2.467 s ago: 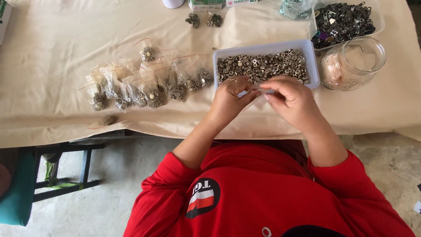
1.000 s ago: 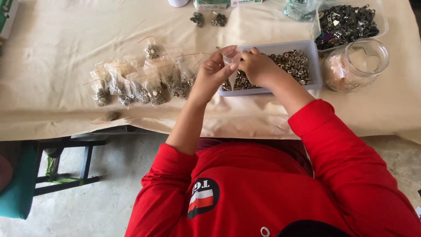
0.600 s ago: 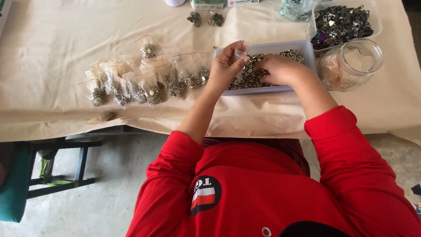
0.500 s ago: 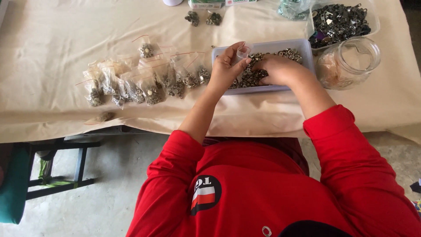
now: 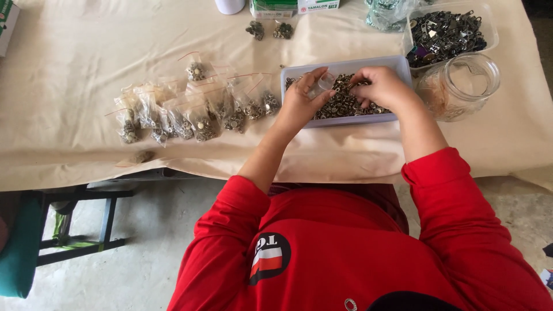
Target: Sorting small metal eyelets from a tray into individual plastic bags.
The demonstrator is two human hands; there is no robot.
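Head view: left hand (image 5: 300,102) pinches a small clear plastic bag (image 5: 324,82) over the near-left corner of the shallow pale rectangular tray (image 5: 345,62) of small metal fittings (image 5: 345,103). Right hand (image 5: 383,87) lies nearer the heap, fingertips closed among the fittings. Tray's long axis runs left-right, directly ahead. Cream cloth-covered desk (image 5: 69,69); filled little bags (image 5: 190,115) rowed left, glass jar (image 5: 461,86) right.

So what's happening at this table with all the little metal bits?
A person in a red top is working over a shallow tray full of small metal pieces. The left hand holds up a small clear bag over the tray, while the right hand reaches into the metal pieces. A row of filled bags lies to the left on the cloth. A glass jar and another container of darker metal parts sit on the right.
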